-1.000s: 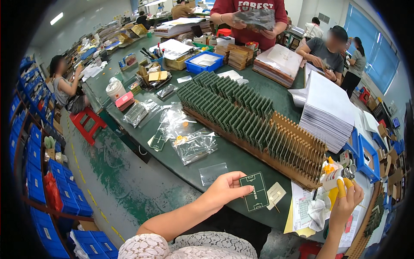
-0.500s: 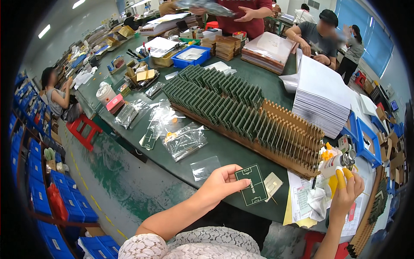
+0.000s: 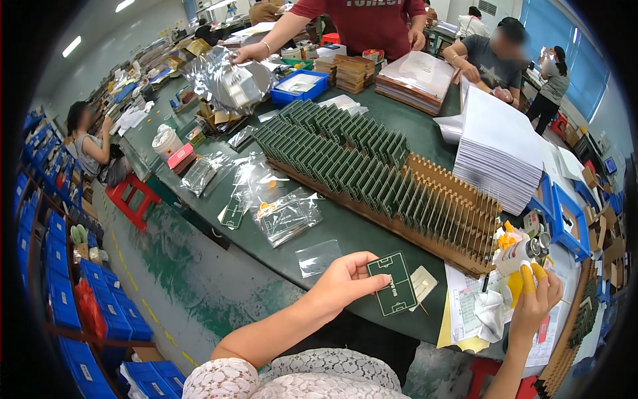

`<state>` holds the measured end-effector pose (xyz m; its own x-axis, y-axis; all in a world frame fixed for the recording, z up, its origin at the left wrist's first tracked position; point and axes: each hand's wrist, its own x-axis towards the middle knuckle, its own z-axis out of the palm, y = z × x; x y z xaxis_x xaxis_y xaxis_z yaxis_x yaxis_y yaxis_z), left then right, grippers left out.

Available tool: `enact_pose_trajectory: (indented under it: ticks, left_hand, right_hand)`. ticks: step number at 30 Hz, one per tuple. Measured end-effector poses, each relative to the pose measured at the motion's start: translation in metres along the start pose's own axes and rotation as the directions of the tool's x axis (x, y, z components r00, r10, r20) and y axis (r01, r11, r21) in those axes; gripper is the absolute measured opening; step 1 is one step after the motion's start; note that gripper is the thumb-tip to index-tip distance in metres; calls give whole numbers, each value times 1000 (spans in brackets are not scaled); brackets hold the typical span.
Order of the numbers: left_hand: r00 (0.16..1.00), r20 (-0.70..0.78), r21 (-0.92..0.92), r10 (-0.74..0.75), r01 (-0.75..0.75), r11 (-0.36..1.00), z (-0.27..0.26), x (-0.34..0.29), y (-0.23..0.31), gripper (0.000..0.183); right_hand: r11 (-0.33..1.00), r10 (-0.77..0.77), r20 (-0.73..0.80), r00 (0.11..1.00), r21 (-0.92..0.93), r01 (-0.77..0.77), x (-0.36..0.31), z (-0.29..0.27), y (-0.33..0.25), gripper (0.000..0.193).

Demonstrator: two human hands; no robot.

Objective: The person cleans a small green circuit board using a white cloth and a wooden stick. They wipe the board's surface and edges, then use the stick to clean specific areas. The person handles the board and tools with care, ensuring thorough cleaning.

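Observation:
My left hand (image 3: 340, 282) pinches a dark green card (image 3: 400, 291) with white line markings by its left edge, thumb on top. Under the card's right side, a cream-coloured card (image 3: 423, 282) lies on the table. My right hand (image 3: 539, 298) is raised at the right with yellow covers on two fingers. Those fingers are closed together beside a white and silver bottle (image 3: 515, 256); whatever they hold is hidden. Below the bottle lies a crumpled white cloth (image 3: 490, 312). Ahead, a long brown slotted rack (image 3: 372, 216) holds many upright green cards (image 3: 319, 159).
Clear plastic bags (image 3: 289, 216) with cards lie left of the rack, and a flat clear bag (image 3: 318, 258) is near my left hand. A tall stack of white paper (image 3: 495, 143) stands at right. Across the table, a person in a red shirt (image 3: 372, 26) reaches over.
The person across the table has swung a clear plastic bag down to the left over the table. My hands have stayed nearly still, with the green card still in my left.

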<state>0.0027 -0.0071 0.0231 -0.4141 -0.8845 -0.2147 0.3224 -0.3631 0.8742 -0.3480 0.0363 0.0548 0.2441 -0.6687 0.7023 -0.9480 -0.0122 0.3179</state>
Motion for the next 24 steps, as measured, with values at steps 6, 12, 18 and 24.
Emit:
enact_pose_trajectory:
  ticks: [6, 12, 18, 24]
  left_hand:
    - [1000, 0, 22, -3, 3, 1000, -5, -3, 2, 20]
    - [1000, -17, -17, 6, -7, 1000, -9, -4, 2, 21]
    - [999, -46, -19, 5, -6, 1000, -7, -4, 1, 22]
    - [999, -30, -39, 14, -15, 999, -3, 0, 0, 20]
  right_hand:
    - [1000, -13, -7, 1000, -1, 13, 3, -1, -4, 35]
    - [1000, -19, 14, 1000, 11, 18, 7, -3, -8, 34]
    - [1000, -21, 25, 999, 6, 21, 7, -4, -9, 33]
    - [1000, -16, 27, 1000, 7, 16, 6, -7, -7, 33]
